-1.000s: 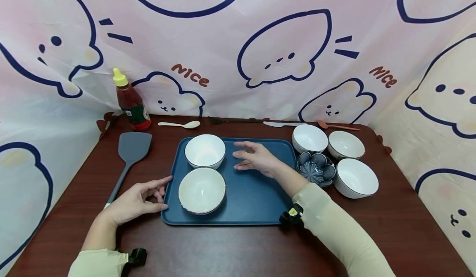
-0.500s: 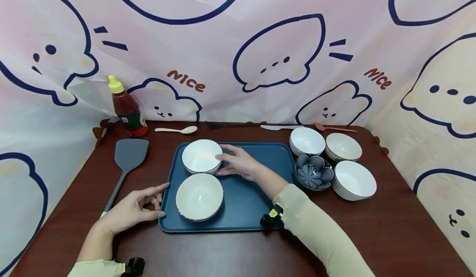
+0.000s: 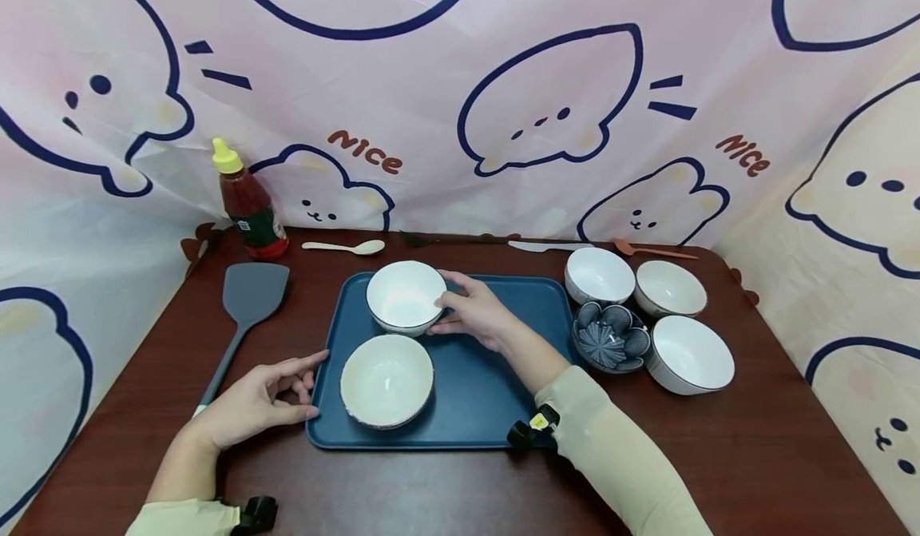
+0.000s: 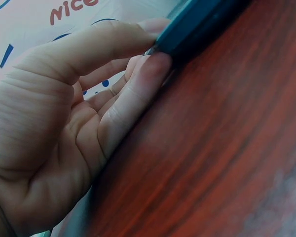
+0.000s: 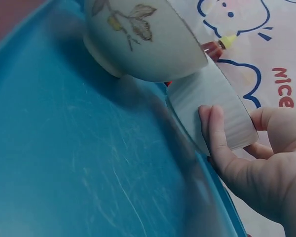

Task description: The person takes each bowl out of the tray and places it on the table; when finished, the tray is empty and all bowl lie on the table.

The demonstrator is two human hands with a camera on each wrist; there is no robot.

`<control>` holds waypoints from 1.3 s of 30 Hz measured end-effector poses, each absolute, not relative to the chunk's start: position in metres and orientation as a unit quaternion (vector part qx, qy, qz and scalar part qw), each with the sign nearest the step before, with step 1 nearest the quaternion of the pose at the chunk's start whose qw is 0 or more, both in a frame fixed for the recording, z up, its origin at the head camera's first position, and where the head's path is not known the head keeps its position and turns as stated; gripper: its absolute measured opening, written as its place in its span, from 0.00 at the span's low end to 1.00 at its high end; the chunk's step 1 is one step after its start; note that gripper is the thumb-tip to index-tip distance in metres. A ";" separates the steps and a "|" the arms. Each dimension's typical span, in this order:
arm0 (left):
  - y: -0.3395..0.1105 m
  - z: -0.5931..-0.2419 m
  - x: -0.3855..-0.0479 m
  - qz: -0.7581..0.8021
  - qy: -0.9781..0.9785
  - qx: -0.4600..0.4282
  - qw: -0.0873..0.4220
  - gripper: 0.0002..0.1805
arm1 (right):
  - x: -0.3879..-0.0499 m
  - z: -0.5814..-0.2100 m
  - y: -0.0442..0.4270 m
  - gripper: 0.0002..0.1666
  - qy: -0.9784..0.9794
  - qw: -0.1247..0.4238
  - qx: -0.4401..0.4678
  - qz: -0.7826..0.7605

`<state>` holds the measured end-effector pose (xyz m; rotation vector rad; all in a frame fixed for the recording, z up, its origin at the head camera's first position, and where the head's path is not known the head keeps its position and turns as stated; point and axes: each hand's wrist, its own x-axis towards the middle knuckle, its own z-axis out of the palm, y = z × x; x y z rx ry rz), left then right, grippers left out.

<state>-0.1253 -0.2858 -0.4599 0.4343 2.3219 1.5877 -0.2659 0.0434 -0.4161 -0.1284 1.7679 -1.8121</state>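
On the blue tray (image 3: 496,392) are two bowls, a white one (image 3: 404,298) behind and a cream one (image 3: 386,382) in front. My right hand (image 3: 477,312) grips the white bowl by its right side, with thumb and fingers against its wall. The right wrist view shows the fingers (image 5: 217,131) on this ribbed bowl (image 5: 207,106), beside the flower-patterned bowl (image 5: 148,42). My left hand (image 3: 251,404) touches the tray's left edge with straight index finger and thumb. In the left wrist view, these fingertips meet the tray's rim (image 4: 180,34).
Right of the tray stand three pale bowls (image 3: 600,276) and a dark petal-shaped dish (image 3: 609,340). A grey spatula (image 3: 255,292) and a red sauce bottle (image 3: 255,212) are at the left. Along the back lie a cream spoon (image 3: 366,247), a pale knife (image 3: 546,246) and an orange spoon (image 3: 654,252).
My right hand has moved left to the back bowl and taken hold of it. That bowl has since shifted slightly right. My left hand has stayed at the tray's edge.
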 end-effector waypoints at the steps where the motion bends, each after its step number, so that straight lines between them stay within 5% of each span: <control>1: -0.285 -0.460 -0.125 0.553 0.806 0.149 0.149 0.41 | -0.266 -0.415 0.046 0.37 0.666 0.297 -0.048 -0.683; 23: -0.287 -0.458 -0.125 0.556 0.803 0.155 0.148 0.40 | -0.235 -0.396 0.122 0.39 0.678 0.259 -0.015 -0.688; 39: -0.284 -0.460 -0.126 0.535 0.823 0.122 0.148 0.40 | -0.191 -0.374 0.190 0.41 0.694 0.279 -0.056 -0.662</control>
